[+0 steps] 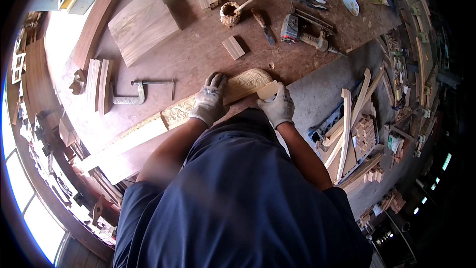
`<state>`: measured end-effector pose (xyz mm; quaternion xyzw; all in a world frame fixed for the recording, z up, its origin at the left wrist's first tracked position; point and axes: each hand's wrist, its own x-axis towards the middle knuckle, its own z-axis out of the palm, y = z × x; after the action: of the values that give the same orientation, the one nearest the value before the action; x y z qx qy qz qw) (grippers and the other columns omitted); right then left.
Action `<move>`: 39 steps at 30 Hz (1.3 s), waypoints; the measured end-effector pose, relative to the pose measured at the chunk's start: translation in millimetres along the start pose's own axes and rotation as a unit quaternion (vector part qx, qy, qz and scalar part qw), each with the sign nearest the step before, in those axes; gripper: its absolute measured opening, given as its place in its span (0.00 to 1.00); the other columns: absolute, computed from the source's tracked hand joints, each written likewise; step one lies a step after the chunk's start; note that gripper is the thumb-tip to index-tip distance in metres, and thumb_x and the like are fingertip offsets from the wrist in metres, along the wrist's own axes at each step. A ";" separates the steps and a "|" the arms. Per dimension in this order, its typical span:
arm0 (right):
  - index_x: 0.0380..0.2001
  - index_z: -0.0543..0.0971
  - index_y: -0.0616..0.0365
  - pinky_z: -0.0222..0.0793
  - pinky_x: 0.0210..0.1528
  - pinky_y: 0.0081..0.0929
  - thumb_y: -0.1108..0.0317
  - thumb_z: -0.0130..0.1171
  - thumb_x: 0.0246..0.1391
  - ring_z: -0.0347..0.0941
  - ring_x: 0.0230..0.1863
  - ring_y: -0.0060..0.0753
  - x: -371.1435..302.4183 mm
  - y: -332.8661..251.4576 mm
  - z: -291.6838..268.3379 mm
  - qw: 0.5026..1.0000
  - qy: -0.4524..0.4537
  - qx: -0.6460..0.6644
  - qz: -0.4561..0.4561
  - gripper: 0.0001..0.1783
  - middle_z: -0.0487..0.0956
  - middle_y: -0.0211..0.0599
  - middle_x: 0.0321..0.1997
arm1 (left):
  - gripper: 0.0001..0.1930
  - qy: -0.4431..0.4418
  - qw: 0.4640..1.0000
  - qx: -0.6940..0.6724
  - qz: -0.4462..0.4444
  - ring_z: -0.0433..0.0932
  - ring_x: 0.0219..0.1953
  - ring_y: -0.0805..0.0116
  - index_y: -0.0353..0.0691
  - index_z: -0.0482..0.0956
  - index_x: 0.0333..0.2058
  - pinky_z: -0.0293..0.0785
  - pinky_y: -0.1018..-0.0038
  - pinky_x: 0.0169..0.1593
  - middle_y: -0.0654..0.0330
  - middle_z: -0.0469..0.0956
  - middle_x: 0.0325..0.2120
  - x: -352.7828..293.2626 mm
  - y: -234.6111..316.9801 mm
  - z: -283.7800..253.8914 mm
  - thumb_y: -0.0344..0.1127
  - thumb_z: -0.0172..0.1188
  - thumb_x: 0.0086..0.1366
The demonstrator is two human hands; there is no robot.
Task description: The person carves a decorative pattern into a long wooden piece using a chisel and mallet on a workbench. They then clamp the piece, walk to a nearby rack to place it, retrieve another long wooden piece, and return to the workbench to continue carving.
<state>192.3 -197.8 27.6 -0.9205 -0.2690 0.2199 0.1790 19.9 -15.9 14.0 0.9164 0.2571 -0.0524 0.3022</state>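
A long, pale carved wooden board (pixel 179 111) lies slantwise along the bench's near edge, its rounded right end covered in curved relief lines. My gloved left hand (pixel 210 100) grips the board near its middle, fingers curled toward its far edge. At the right end, my gloved right hand (pixel 278 106) pinches a thin tan flat piece (pixel 268 90) against the board; whether it is sandpaper or a wood scrap I cannot tell. The fingertips under that piece are hidden.
On the brown workbench (pixel 198 59) are a C-clamp (pixel 142 93), a square wooden panel (pixel 144 27), a glue pot (pixel 230 15) with a stick, a chisel-like tool (pixel 263 26), a nail gun (pixel 302 32) and small wood blocks (pixel 233 48). A crate of offcuts (pixel 364 134) stands lower right.
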 end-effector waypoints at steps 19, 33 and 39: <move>0.63 0.67 0.58 0.73 0.58 0.45 0.51 0.80 0.36 0.75 0.57 0.55 2.8 3.8 -3.1 0.999 -0.034 0.006 0.015 0.52 0.77 0.53 0.56 | 0.46 0.021 0.999 -0.032 0.016 0.59 0.70 0.42 0.36 0.67 0.65 0.65 0.56 0.71 0.45 0.63 0.66 1.0 0.4 2.8 0.34 0.73 0.45; 0.63 0.68 0.60 0.73 0.58 0.44 0.52 0.79 0.37 0.76 0.57 0.54 0.9 9.0 0.5 1.000 -0.007 0.026 -0.012 0.51 0.78 0.53 0.56 | 0.49 -0.024 1.000 -0.001 0.005 0.58 0.70 0.42 0.33 0.65 0.66 0.63 0.56 0.71 0.43 0.62 0.67 3.9 6.1 -9.5 0.40 0.77 0.46; 0.58 0.72 0.62 0.73 0.58 0.42 0.57 0.81 0.35 0.77 0.56 0.52 -1.8 -14.0 -38.1 0.989 0.061 0.123 -0.054 0.46 0.79 0.52 0.53 | 0.47 -0.003 0.989 -0.145 -0.006 0.61 0.69 0.40 0.33 0.69 0.65 0.64 0.54 0.70 0.41 0.65 0.65 9.8 36.7 -33.3 0.49 0.77 0.49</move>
<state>204.2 -195.8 66.4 -0.8875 -0.2774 0.1846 0.3183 44.8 -17.4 57.9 0.8611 0.2669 -0.0190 0.4324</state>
